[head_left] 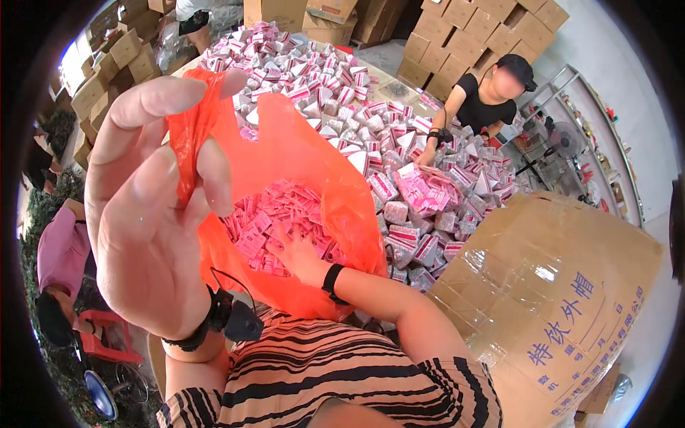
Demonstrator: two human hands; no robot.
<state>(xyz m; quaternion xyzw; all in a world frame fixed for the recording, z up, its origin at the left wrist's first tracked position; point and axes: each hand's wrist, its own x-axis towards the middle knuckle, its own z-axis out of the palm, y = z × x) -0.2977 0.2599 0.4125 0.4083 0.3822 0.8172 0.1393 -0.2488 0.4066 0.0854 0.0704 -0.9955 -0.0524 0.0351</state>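
My left hand (146, 214) is raised close to the camera and pinches the rim of an orange plastic bag (314, 160), holding it open. Inside the bag lie many small pink packets (275, 214). My right hand (303, 257) reaches down into the bag and rests among those packets, fingers spread over them. A black band sits on each wrist.
A large heap of pink-and-white small boxes (357, 114) covers the table beyond the bag. A taped brown carton (556, 285) stands at my right. Another person in black (485, 100) works at the heap's far side. More cartons (471, 36) are stacked behind; a person in pink (61, 257) crouches at left.
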